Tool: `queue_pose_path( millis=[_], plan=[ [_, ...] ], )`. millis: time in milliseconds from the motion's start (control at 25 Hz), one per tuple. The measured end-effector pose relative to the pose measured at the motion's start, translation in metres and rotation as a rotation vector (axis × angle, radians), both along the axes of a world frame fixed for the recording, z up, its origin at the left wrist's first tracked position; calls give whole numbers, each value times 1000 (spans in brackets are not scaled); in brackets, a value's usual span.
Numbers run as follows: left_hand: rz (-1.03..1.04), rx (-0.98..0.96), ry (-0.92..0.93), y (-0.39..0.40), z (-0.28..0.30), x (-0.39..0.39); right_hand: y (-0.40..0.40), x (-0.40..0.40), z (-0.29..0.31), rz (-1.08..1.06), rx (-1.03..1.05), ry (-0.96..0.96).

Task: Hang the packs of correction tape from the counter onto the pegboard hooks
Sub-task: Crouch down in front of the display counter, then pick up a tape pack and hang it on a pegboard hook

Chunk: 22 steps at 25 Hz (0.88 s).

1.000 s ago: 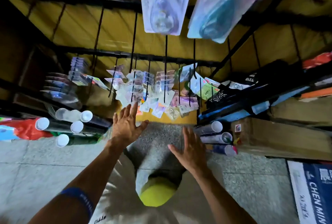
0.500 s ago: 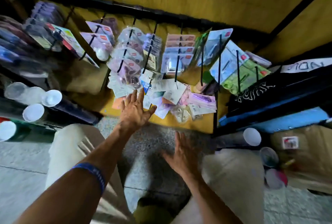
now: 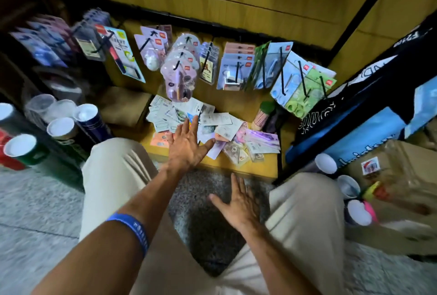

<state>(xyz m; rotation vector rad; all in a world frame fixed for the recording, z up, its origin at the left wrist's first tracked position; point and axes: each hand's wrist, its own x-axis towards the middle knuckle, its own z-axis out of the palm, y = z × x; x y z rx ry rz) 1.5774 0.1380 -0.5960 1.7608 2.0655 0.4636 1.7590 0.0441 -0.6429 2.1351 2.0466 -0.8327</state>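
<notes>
The pegboard (image 3: pixel 236 11) rises behind the low yellow bench (image 3: pixel 267 167), its hooks (image 3: pixel 282 65) already carrying packs. Loose correction tape packs (image 3: pixel 212 126) lie heaped on the bench. The left hand (image 3: pixel 186 145) reaches flat over the heap, grip open; the right hand (image 3: pixel 238 204) hovers open, well short. This looks like the pick-up step: next, pinch one pack.

There is a single view, from a wide-angle camera on the person's head, aimed forward and steeply down. It looks along both forearms past the knees to the low yellow counter (image 3: pixel 264 164), which sits mid-frame and near. Beyond the counter the pegboard hooks (image 3: pixel 238 70) point toward the lens, so the hung packs are seen from above. Straight edges bend near the frame's borders. No second view overlaps it.
</notes>
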Motion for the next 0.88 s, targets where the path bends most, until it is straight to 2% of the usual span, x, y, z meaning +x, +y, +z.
queue_pose_path(
  millis=[200, 400, 520, 760, 880],
  plan=[
    [-43, 8, 3, -18, 9, 2, -1, -6, 21, -50, 6, 32],
    [-85, -32, 8, 7, 0, 26, 33, 1, 15, -82, 31, 53],
    [-87, -83, 5, 29, -23, 49, 68, 20, -8, -96, 18, 30],
    [-149, -251, 73, 82, -105, 70, 156, 61, -83, -205, -51, 31],
    [-161, -302, 43, 107, -151, 70, 192, 72, -128, -263, -57, 14]
  ],
)
